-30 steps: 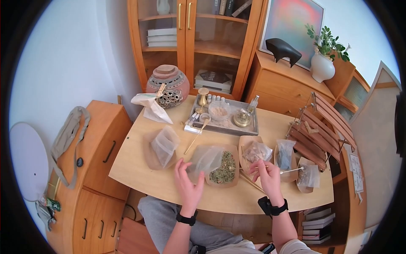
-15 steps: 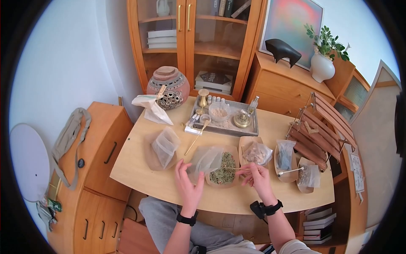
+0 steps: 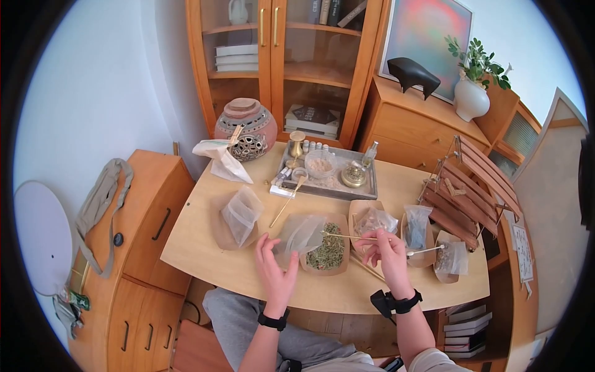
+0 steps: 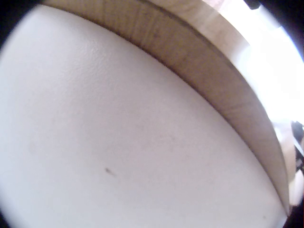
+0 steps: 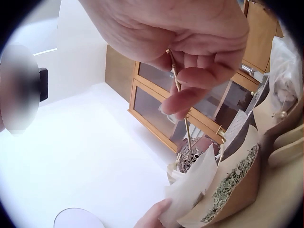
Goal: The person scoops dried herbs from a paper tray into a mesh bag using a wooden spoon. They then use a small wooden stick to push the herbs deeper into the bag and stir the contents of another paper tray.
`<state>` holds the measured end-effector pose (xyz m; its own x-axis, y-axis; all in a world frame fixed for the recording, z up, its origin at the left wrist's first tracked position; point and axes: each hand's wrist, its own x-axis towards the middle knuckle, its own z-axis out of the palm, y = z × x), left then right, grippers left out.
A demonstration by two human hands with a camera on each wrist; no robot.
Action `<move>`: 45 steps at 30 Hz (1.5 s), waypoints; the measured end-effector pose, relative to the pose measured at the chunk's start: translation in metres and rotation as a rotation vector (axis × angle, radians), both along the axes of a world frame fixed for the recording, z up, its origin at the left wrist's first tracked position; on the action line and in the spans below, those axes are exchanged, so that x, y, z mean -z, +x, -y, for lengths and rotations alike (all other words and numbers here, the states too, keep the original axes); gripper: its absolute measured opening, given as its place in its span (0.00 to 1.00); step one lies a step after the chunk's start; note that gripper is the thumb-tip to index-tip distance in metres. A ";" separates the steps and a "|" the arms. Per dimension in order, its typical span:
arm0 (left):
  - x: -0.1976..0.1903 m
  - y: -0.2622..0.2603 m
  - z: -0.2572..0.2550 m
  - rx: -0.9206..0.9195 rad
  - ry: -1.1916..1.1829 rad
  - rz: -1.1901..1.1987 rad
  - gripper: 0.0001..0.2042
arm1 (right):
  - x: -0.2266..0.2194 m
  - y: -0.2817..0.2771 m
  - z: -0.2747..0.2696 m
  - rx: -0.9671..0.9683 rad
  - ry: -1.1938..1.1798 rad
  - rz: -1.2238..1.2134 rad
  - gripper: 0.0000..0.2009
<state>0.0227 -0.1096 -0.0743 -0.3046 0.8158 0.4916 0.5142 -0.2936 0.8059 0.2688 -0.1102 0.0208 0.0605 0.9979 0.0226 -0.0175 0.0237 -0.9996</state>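
Observation:
My left hand (image 3: 276, 266) holds a translucent pouch (image 3: 302, 232) at its near-left edge, with the thumb along its side; in the right wrist view the fingers (image 5: 153, 214) show at the pouch's lower edge. A paper tray of dried green herbs (image 3: 327, 251) stands right beside the pouch. Between thumb and fingertips, my right hand (image 3: 389, 257) pinches a thin brass spoon (image 3: 350, 237). Its far tip overlaps the pouch's upper right edge in the head view. The left wrist view shows mostly a pale surface, with no hand visible.
More paper trays with bagged contents (image 3: 378, 223) stand to the right, near a wooden slatted rack (image 3: 458, 192). A grey tray (image 3: 372, 189) with bowls and bottles lies at the back. Another pouch on a paper tray (image 3: 238, 214) sits left; a patterned pot (image 3: 248, 127) stands behind.
My right hand first moved left, bringing the spoon over the herbs, then shifted back slightly right and up, its tip rising to the pouch's edge. The left hand and pouch stayed put.

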 end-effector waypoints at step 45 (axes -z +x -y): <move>-0.001 0.000 0.001 -0.009 -0.005 -0.005 0.23 | 0.002 -0.018 0.003 -0.076 0.176 0.273 0.22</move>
<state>0.0228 -0.1109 -0.0738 -0.3099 0.8153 0.4891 0.5209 -0.2848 0.8047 0.2509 -0.1128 0.0189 -0.0465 0.9787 0.1998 0.2424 0.2050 -0.9483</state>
